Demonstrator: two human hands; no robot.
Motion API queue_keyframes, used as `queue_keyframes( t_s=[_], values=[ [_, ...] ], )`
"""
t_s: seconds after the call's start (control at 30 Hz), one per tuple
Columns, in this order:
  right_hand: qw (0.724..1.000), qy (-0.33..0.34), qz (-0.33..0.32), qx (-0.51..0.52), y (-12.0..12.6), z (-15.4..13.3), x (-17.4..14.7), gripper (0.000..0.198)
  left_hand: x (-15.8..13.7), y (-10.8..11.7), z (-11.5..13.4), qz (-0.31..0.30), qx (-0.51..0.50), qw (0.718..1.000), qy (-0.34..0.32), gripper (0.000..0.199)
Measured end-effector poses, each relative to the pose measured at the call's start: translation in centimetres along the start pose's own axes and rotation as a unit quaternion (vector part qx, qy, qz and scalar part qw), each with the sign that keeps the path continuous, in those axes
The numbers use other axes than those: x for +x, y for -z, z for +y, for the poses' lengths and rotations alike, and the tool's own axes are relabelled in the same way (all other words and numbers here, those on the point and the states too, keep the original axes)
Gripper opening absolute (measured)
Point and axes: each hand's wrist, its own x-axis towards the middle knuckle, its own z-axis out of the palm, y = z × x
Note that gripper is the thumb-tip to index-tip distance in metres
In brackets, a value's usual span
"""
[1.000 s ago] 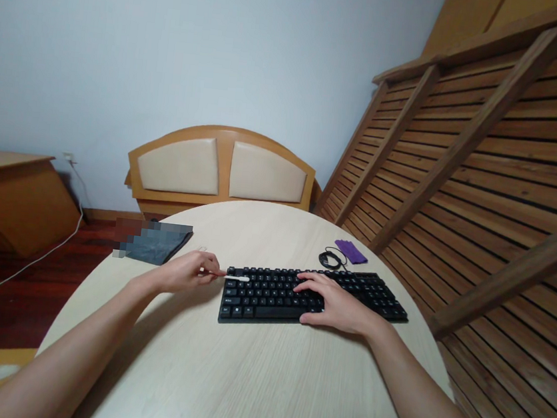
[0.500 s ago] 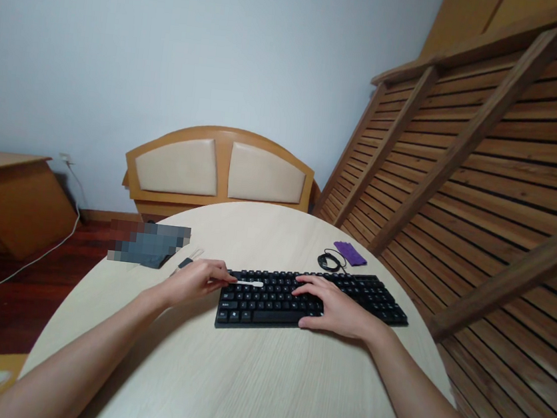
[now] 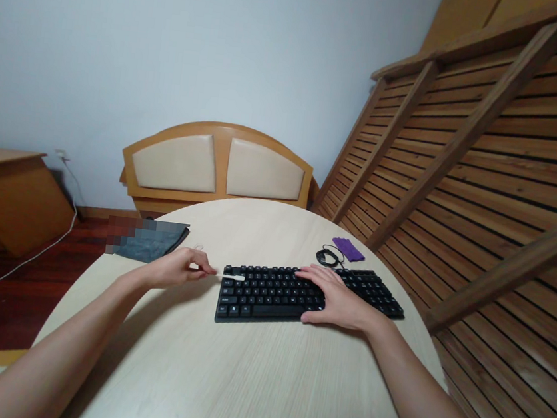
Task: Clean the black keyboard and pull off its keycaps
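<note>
A black computer keyboard [image 3: 268, 295] lies on the round pale table [image 3: 259, 381]. Just off its left end, my left hand [image 3: 184, 269] is closed in a pinch on a thin white cotton swab [image 3: 235, 277]. The swab points right, and its thicker white tip is over the keys at the upper left; I cannot tell whether it touches them. My right hand [image 3: 336, 299] spans the keyboard right of its middle, fingertips by the back row and thumb at the front edge, holding it. Some keys are hidden under that hand.
Behind the keyboard lie its coiled black cable [image 3: 328, 256] and a folded purple cloth [image 3: 348, 248]. A dark grey cloth-like item [image 3: 154, 242], partly blurred out, is at the table's left edge. Wooden slats [image 3: 465, 156] lean along the right; a headboard [image 3: 221, 162] stands behind.
My left hand has moved left with the swab, whose tip has gone from further in on the keys to near the left end. The right hand's fingers have shifted slightly toward the back edge.
</note>
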Motion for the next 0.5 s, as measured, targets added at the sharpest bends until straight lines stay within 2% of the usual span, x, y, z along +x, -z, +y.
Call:
queue_keyframes(
  t_s=[0.1,0.23,0.5],
  values=[
    [1.0,-0.023,-0.006,-0.01,-0.3,0.5,0.1,0.103,0.4,-0.7,0.2,0.004,0.003,1.0,-0.026,0.023],
    [1.0,-0.015,-0.007,-0.006,-0.5,0.7,0.1,0.097,1.2,-1.9,1.3,0.016,0.034,0.998,-0.054,0.024],
    [1.0,-0.007,0.0,-0.016,-0.6,0.2,0.2,0.095,2.1,-4.2,3.6,0.064,0.104,0.991,-0.048,0.028]
  ],
)
